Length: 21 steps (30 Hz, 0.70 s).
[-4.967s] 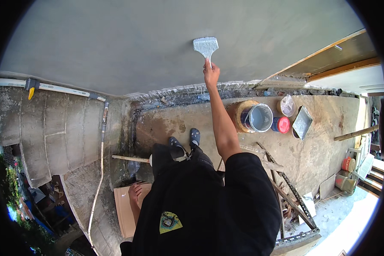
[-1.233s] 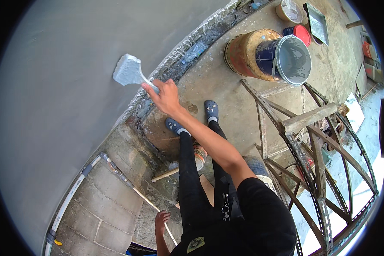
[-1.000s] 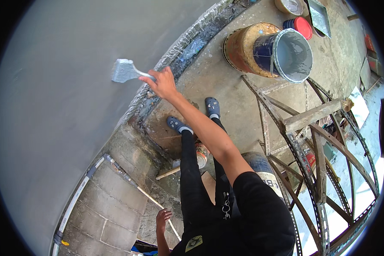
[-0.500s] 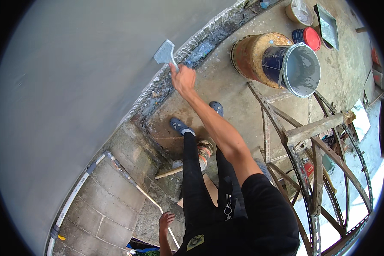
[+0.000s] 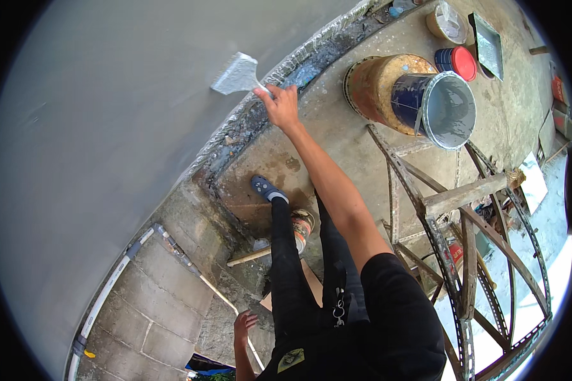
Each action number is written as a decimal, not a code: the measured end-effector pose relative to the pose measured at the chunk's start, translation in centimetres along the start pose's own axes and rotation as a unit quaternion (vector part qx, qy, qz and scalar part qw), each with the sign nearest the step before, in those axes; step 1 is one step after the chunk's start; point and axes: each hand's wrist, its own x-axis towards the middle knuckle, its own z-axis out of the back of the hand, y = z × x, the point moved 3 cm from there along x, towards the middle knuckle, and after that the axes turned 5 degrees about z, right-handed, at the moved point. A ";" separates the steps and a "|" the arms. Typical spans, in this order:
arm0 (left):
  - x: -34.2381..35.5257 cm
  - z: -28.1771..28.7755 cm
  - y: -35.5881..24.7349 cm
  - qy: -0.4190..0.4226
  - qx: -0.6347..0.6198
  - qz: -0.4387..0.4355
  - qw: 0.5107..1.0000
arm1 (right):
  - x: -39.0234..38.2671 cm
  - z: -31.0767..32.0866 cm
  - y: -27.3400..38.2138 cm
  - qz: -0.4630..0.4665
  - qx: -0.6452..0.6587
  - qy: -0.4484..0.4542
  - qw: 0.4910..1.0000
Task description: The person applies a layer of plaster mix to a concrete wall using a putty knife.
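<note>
My right hand point(image 5: 282, 106) is closed around the handle of a wide, flat paintbrush point(image 5: 236, 73). Pale grey paint coats its broad head, which is at the smooth grey wall point(image 5: 108, 127) just above the wall's rough lower edge; whether the bristles touch it I cannot tell. My right arm stretches far forward. Low in the view, my left hand point(image 5: 243, 327) hangs beside my leg with its fingers loosely apart, holding nothing. A thin pale pipe point(image 5: 225, 295) passes close behind that hand.
To the right, a dark blue bucket point(image 5: 408, 95) with grey paint inside stands against a rusty drum point(image 5: 372, 82). Beyond are a red-lidded tub point(image 5: 464, 63), a basin point(image 5: 440, 28) and a paint tray point(image 5: 489, 47). A metal-and-wood frame point(image 5: 467, 197) stands near my right side.
The brush has swung left, its painted face now turned more to view. My right hand has moved slightly up and right. My right shoe is no longer visible. My left hand stays low.
</note>
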 end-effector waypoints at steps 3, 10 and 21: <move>-0.3 -0.6 0.7 -0.004 -0.021 -0.026 0.999 | -1.0 -1.0 -3.8 -0.128 -0.092 0.038 0.987; -0.6 -0.7 3.7 -0.073 0.050 -0.014 0.996 | -0.9 -2.3 -4.6 -0.267 -0.188 0.051 0.944; 2.4 1.1 8.3 -0.019 -0.094 0.018 0.995 | -7.4 0.2 14.5 -0.156 0.025 0.041 0.987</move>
